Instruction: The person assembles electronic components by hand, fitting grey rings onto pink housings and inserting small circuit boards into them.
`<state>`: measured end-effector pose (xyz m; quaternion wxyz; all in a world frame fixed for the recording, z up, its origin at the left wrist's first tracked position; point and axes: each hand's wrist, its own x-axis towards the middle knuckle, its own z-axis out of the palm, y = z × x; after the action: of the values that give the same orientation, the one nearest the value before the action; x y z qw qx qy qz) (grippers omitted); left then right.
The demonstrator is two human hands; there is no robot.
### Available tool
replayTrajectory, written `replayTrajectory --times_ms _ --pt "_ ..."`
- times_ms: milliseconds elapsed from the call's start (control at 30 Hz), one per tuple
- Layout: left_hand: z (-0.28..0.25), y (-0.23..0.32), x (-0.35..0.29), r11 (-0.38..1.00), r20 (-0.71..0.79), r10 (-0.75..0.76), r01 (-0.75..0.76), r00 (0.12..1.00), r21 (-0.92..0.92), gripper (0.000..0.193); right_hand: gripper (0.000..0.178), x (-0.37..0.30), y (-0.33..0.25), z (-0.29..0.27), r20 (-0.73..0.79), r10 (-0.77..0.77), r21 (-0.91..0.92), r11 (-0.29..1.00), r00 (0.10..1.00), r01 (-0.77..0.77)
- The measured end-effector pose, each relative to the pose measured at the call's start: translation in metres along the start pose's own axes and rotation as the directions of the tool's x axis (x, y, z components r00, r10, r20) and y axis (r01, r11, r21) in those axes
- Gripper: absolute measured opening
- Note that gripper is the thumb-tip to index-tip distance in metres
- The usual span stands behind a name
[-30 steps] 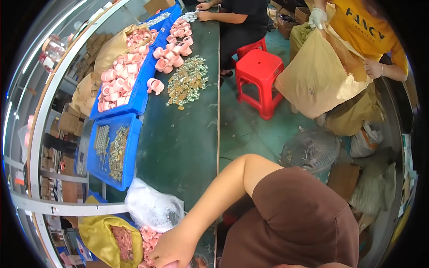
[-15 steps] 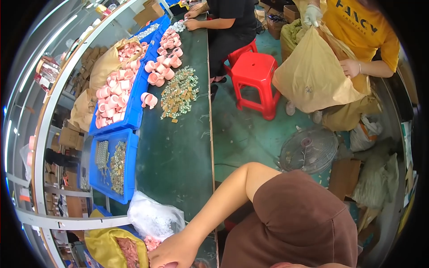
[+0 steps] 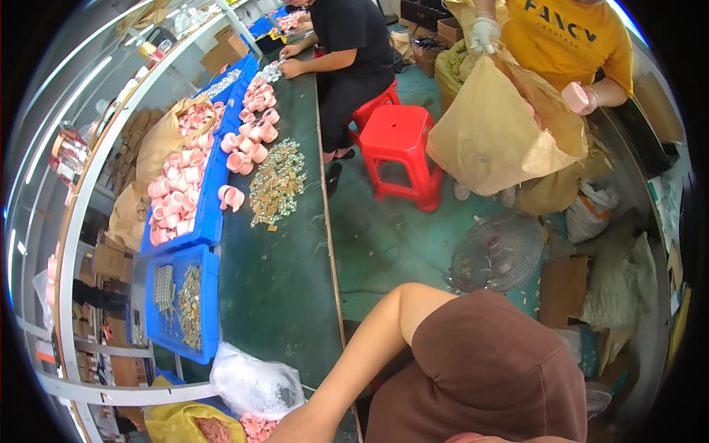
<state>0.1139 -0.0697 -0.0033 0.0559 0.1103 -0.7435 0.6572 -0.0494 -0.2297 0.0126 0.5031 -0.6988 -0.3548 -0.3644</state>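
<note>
My right forearm reaches down to the lower edge, where only the back of my right hand (image 3: 295,427) shows. Its fingers are cut off by the edge, so what they hold is hidden. Close beside it lie small pink pieces (image 3: 258,427). A yellow sack (image 3: 166,422) with more pink pieces stands to their left. Just above the hand, a clear plastic bag (image 3: 255,380) with whitish contents rests on the dark green table (image 3: 277,295). My left hand is out of the picture.
A blue tray (image 3: 213,295) holds small metal parts. Pink cup-shaped housings (image 3: 177,192) fill a blue bin; small circuit boards (image 3: 277,184) lie heaped nearby. Red stool (image 3: 395,129) and floor fan (image 3: 496,255) stand right. A co-worker holds a tan sack (image 3: 480,125); another sits farther up.
The view has shifted, so the table and bins sit lower and slightly left. My right hand has sunk further past the lower edge. The standing co-worker's hand now lifts a pink piece beside the sack.
</note>
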Motion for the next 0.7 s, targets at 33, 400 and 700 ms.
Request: replayTrajectory --times_ms 33,400,700 --pt "0.004 -0.001 0.001 0.964 -0.084 -0.091 0.067 0.992 -0.256 0.083 0.058 -0.002 -0.001 -0.002 -0.004 0.005 -0.01 1.0 1.0 -0.005" --pt "0.021 -0.016 0.038 0.697 -0.068 -0.237 0.121 0.969 -0.707 0.098 0.06 -0.004 -0.024 -0.016 0.132 0.165 -0.069 0.985 0.978 -0.157" --pt "0.02 -0.013 0.034 0.736 -0.023 -0.22 0.151 0.975 -0.66 0.096 0.037 -0.032 0.007 -0.043 -0.209 0.492 0.182 0.868 0.845 -0.461"
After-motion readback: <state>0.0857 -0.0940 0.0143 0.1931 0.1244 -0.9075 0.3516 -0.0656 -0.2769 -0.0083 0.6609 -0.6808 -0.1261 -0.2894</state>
